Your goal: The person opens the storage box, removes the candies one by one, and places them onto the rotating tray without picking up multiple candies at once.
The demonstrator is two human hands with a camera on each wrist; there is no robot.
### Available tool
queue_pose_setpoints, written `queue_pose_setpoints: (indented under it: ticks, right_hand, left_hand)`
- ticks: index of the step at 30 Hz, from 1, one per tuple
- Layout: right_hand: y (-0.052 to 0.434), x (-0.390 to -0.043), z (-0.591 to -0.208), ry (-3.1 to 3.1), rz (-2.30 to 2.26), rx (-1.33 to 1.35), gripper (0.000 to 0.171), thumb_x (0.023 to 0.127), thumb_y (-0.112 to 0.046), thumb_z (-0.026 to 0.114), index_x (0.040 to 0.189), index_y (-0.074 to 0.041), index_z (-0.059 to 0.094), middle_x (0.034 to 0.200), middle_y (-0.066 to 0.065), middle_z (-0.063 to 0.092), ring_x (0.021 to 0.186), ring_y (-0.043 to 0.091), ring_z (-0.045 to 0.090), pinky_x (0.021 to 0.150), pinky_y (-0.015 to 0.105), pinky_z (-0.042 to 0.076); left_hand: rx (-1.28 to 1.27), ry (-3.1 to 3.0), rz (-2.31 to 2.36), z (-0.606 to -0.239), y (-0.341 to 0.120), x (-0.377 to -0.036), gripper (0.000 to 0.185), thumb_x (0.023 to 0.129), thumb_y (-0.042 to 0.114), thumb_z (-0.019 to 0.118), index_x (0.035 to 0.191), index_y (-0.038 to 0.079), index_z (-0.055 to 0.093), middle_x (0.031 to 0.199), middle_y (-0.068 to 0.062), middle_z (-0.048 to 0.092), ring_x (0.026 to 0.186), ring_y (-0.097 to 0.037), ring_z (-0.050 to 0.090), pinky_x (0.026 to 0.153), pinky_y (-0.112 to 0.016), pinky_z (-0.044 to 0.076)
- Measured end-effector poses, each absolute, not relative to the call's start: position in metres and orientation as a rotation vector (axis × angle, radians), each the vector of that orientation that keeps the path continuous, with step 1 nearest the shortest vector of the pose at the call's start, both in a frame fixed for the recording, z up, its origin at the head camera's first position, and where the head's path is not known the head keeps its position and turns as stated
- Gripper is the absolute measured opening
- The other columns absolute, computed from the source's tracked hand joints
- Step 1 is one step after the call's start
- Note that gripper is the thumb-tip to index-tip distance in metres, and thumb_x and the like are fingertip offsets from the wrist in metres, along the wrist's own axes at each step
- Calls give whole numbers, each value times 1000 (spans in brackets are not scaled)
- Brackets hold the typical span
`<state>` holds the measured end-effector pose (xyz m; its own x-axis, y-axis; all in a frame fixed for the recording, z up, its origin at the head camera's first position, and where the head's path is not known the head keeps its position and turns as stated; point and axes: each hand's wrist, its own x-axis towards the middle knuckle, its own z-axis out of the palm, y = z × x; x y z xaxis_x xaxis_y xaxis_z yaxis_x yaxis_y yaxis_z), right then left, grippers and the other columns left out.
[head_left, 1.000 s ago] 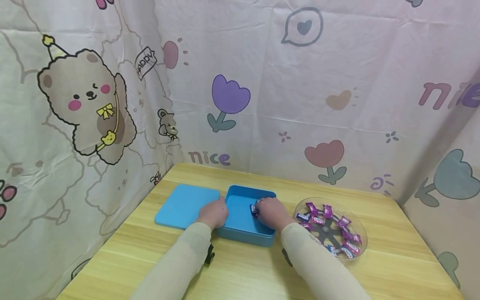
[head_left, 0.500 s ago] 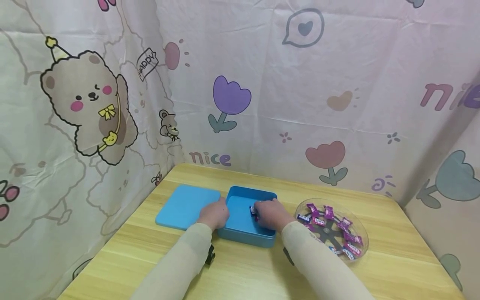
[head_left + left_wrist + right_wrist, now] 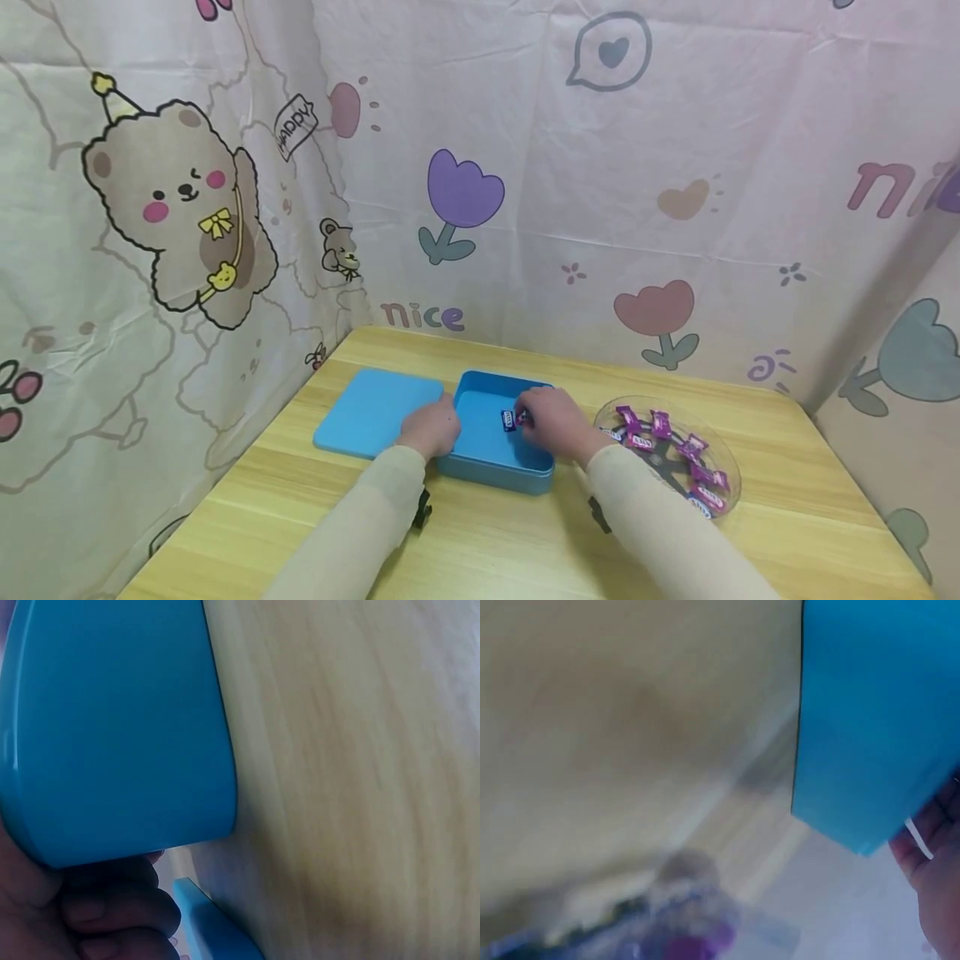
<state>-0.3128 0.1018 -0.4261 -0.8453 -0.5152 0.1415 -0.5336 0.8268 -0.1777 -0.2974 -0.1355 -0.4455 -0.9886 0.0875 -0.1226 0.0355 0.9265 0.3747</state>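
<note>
A blue rectangular box [image 3: 487,475] stands uncovered on the table. My left hand [image 3: 432,427] grips its left wall; in the left wrist view the fingers [image 3: 127,911] curl against the outside of the box [image 3: 120,735]. Inside lies a blue-wrapped candy [image 3: 509,420], with a purple-wrapped one [image 3: 523,417] beside it at the right fingertips. Over the box's right wall is my right hand [image 3: 555,421], its fingers loosely bent and partly hidden. The right wrist view shows that hand [image 3: 937,862] at the box's rim [image 3: 877,750]; no candy shows in it there.
The flat blue lid [image 3: 375,408] lies left of the box. To the right, a round clear tray [image 3: 723,450] holds several purple, pink and blue candies [image 3: 660,423], partly behind the right sleeve. A printed curtain [image 3: 525,167] hangs behind the wooden table [image 3: 480,542].
My right hand has drawn back slightly to the right and up, exposing more of the candies in the box. The left hand keeps its grip on the box wall.
</note>
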Motion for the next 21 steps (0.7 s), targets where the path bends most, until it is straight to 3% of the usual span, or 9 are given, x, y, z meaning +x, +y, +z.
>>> queue_pose_setpoints:
  ticks: [5,11,16,21]
  right_hand:
    - [129,-311,-407,-2876,380,796,20,85,-11,77,103,-17,72,93,-7,64,86,13,58,82,33,53]
    - [181,-307,-395,-2849,328,760,20,82,-6,73,99,-15,69,90,-6,64,84,15,59,82,39,55]
    - [227,-306,-401,-2790,262,759,16,80,-5,72,93,-13,68,87,-5,63,82,18,61,80,43,54]
    - [264,-303,-412,-2861,227,673,19,78,-4,73,96,-9,69,90,-1,64,87,25,63,84,49,54]
  left_hand:
    - [102,2947,582,-443,-133,-298,55,104,16,44,154,-3,33,129,-18,62,70,-25,54,52,-36,40]
    - [106,2941,584,-444,-133,-297,56,105,17,43,156,-3,31,140,-19,57,70,-25,54,49,-35,39]
    - [104,2935,604,-445,-135,-297,57,104,16,41,156,-4,29,149,-19,50,74,-26,55,48,-35,38]
    - [114,2937,609,-445,-135,-297,56,104,16,42,155,-4,31,148,-19,51,74,-26,54,48,-35,38]
